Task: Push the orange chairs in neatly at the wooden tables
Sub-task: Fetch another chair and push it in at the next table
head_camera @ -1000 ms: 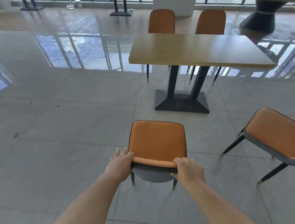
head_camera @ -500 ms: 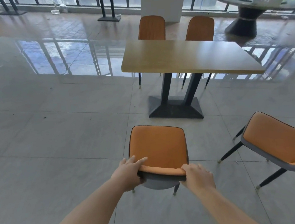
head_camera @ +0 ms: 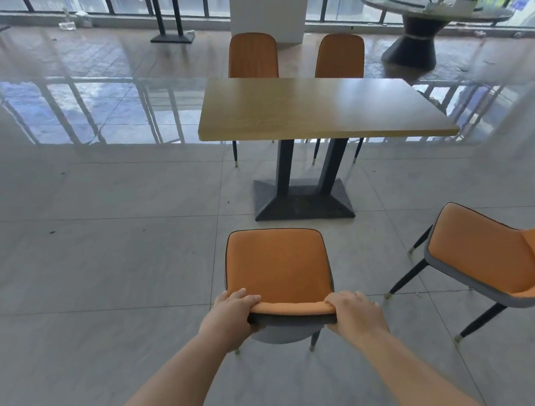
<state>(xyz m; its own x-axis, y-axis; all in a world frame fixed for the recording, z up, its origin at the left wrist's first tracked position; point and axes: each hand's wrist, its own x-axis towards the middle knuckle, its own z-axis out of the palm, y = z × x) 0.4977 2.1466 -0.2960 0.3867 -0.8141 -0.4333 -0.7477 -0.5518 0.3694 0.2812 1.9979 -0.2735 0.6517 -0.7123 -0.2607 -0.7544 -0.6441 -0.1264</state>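
Gripping the top edge of the near orange chair (head_camera: 277,267), our left hand (head_camera: 228,314) is clamped on the left corner of the backrest, fingers curled over the padded rim. Our right hand (head_camera: 355,313) is clamped on the right corner in the same manner. The two hands sit level with each other, one at each corner of the backrest, so neither is the nearer.

The relation that governs the push: the chair stands directly ahead of us, its seat pointing away toward the tabletop (head_camera: 319,105), whose long axis runs left to right across our line of travel. The chair sits well short of the near edge and lines up with the left half of the tabletop, roughly before the dark pedestal base (head_camera: 303,201). We judge that a straight forward push would bring the seat under that edge.

Across the tabletop, two far chairs (head_camera: 252,56) are tucked in at the opposite side. To the right, a second loose chair (head_camera: 500,255) stands askew and well clear of the tabletop, not yet dealt with.

Limits of view: our chair's front legs are hidden beneath its seat; only two rear feet show. The right-hand chair is cut off at the frame edge. Reflections on the floor (head_camera: 72,266) blur the far area.
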